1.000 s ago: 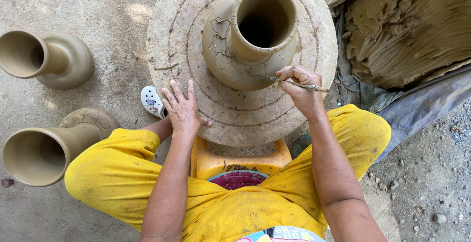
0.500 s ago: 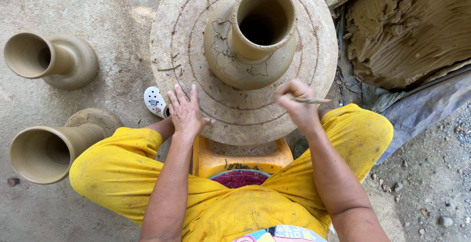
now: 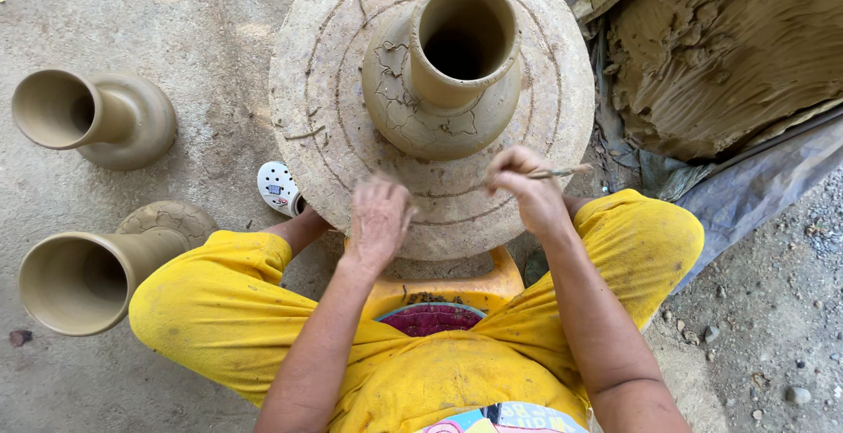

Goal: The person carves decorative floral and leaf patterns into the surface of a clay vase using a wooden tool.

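- The left hand (image 3: pixel 379 219) rests palm down on the near edge of the round potter's wheel (image 3: pixel 307 90), fingers loosely curled and blurred; it grips nothing.
- The right hand (image 3: pixel 525 189) is closed around a thin carving stick (image 3: pixel 562 171), whose tip points to the person's right, away from the vase.
- An unfired clay vase (image 3: pixel 443 90) stands upright in the middle of the wheel, with a wide open neck and leaf-like lines cut into its shoulder. Both hands are near it but not touching it.
- The person sits in yellow clothes, knees spread to either side of the wheel, above a yellow stool (image 3: pixel 439 291).
- On the ground to the left lie two more clay vases: the farther vase (image 3: pixel 97 119) and the nearer vase (image 3: pixel 101 266), both tipped with mouths toward the camera.
- A white sandal (image 3: pixel 279 188) sits just beside the wheel's left edge.
- A big lump of wet clay (image 3: pixel 729 55) lies on a sheet to the right.
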